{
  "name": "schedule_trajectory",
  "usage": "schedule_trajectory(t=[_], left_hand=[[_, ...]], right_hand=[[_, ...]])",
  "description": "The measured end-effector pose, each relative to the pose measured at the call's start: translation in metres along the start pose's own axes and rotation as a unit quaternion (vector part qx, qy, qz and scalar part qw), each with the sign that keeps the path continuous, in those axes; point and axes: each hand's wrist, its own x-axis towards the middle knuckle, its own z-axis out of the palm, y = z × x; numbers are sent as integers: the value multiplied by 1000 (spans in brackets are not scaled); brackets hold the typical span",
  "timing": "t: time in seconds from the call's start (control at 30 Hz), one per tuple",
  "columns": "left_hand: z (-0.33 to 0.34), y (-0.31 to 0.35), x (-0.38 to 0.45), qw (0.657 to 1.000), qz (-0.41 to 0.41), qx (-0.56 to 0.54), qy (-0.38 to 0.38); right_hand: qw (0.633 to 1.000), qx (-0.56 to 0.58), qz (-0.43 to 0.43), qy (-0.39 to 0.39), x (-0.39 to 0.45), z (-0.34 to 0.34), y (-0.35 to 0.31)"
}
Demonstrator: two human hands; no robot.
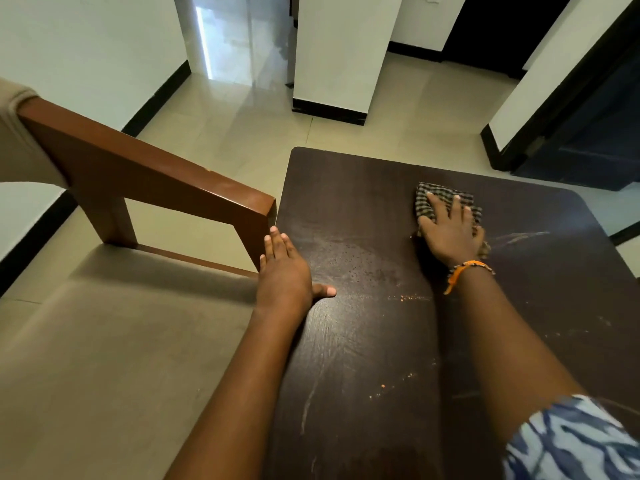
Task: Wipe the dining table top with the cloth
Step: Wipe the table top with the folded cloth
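Observation:
The dark brown dining table top [363, 209] fills the right half of the head view, marked with dust, pale streaks and small orange crumbs. A checked brown cloth [429, 199] lies flat on it towards the far side. My right hand [450, 230] presses on the cloth with its fingers spread and straight; an orange thread band circles that wrist. My left hand [284, 271] rests flat on the table's left edge, fingers straight and thumb out to the right.
A wooden armchair with a brown arm rail [156, 171] and a beige cushion [104, 341] stands tight against the table's left edge. Beyond the table are a glossy tiled floor [249, 126], a white pillar [336, 53] and a dark door [595, 140] at the right.

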Motion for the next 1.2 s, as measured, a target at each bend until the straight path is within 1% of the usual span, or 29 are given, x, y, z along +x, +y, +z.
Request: schedule_trajectory(t=[0.13,0.23,0.3,0.37,0.47,0.53,0.6,0.7,0.8,0.9,0.97,1.07,1.13,1.2], left_hand=[[0,2,2,1000,3,-2,4],[0,0,4,1000,4,-8,7],[1,-3,7,999,13,-26,15],[1,-4,6,999,23,-40,17],[-1,-1,0,999,-2,-28,25],[-2,8,-1,1000,7,-11,24],[0,27,-3,998,50,-18,20],[8,66,-4,993,112,-14,-17],[16,93,-1,991,129,22,-24],[21,106,1,991,117,64,-15],[23,110,1,989,115,93,-1],[26,108,0,989,110,102,5],[28,108,2,988,110,106,8],[30,109,4,987,110,113,9]], right_hand=[[996,-11,-80,-29,-11,27,-69],[984,-21,-169,-57,-32,55,-138],[973,-15,-222,-64,-46,67,-166],[965,-3,-251,-81,-50,67,-165],[954,-13,-282,-104,-40,53,-133],[959,-16,-266,-102,-28,39,-101],[969,-24,-232,-80,-14,26,-64],[983,-41,-165,-62,8,1,6],[994,-43,-85,-46,18,-23,74],[999,-29,-17,-37,23,-43,116],[999,-11,23,-30,25,-47,121],[998,2,56,-3,23,-33,95],[999,4,30,11,21,-18,62],[1000,7,-29,-6,17,-2,21]])
